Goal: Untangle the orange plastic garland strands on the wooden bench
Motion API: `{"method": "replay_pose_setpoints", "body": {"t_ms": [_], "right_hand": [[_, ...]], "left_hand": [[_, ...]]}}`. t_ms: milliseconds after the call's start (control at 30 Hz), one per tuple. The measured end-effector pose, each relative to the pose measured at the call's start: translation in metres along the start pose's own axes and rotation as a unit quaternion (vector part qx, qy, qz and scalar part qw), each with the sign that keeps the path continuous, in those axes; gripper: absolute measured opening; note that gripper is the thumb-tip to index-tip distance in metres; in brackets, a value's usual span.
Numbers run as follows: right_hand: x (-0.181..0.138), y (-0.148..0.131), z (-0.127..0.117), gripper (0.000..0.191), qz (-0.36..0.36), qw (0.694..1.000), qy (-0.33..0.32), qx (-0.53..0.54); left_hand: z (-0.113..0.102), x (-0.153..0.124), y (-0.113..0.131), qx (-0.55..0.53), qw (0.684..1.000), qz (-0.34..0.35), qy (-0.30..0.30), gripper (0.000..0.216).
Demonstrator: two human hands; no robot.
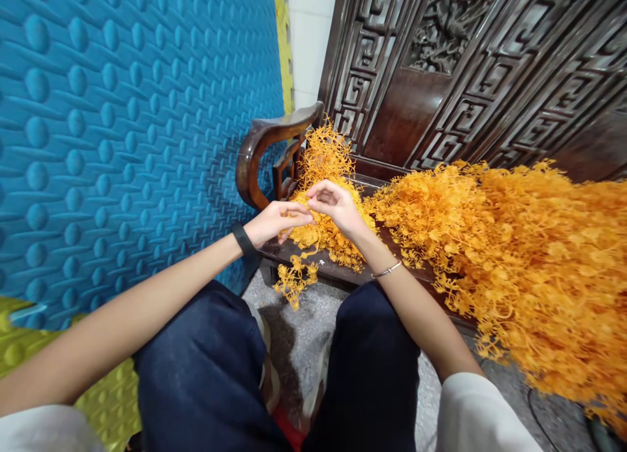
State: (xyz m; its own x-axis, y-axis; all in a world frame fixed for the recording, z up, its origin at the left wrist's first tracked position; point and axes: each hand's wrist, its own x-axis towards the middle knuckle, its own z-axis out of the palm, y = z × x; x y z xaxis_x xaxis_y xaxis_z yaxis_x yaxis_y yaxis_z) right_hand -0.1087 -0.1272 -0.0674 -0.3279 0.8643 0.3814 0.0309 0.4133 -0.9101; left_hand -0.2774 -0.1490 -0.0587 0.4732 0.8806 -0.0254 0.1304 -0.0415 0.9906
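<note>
Orange sprig (296, 279) hangs lengthwise below L hand (275, 222), R hand (337, 205) farther; R grip narrow, L unclear, can't tell what's held.

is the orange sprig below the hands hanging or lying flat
Hanging: the sprig dangles past the front edge of the bench, above the floor.

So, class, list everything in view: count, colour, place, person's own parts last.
Matting: count unclear, blue and yellow, left
Tiles: several, white, top centre
Carved bench: one, dark brown, centre to right
Sprig heaps: two, orange, on bench
Hanging sprig: one, orange, bench's front edge
Floor: one, speckled grey, beneath
Cable: one, black, lower right
Trousers: one, navy, bottom centre
Shoes: two, pale, bottom centre
Sleeves: two, white, bottom corners
Wristband: one, black, centre left
Bracelet: one, silver, centre right
Left hand, right hand: one each, bare, centre
</note>
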Motion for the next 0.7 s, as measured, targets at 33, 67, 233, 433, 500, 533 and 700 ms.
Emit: {"method": "replay_pose_setpoints", "body": {"t_ms": [33,67,233,433,500,533,700], "right_hand": [[0.000,0.000,0.000,0.035,-0.003,1.000,0.000,-0.008],[0.000,0.000,-0.001,0.034,-0.007,1.000,-0.004,-0.016],[-0.002,0.000,-0.004,0.034,0.034,0.999,-0.028,-0.008],[0.002,0.015,-0.007,0.032,0.100,0.994,-0.034,0.006],[0.005,0.019,-0.006,0.026,0.078,0.997,-0.003,-0.021],[0.006,0.019,-0.004,0.023,0.063,0.997,0.018,-0.041],[0.009,0.007,0.008,0.013,-0.048,0.970,0.116,-0.207]], "left_hand": [[0.002,0.000,0.001,0.014,1.000,-0.008,0.004,0.025],[0.003,0.000,0.001,0.026,0.999,-0.017,0.016,0.021],[0.005,0.004,0.003,0.066,0.990,-0.014,0.123,0.011],[0.004,0.007,0.003,0.114,0.981,-0.006,0.155,0.005],[0.005,0.008,0.005,0.112,0.982,-0.018,0.148,0.006],[0.005,0.009,0.006,0.107,0.983,-0.017,0.148,0.008],[0.009,0.011,0.013,0.058,0.980,-0.011,0.191,0.012]]}}
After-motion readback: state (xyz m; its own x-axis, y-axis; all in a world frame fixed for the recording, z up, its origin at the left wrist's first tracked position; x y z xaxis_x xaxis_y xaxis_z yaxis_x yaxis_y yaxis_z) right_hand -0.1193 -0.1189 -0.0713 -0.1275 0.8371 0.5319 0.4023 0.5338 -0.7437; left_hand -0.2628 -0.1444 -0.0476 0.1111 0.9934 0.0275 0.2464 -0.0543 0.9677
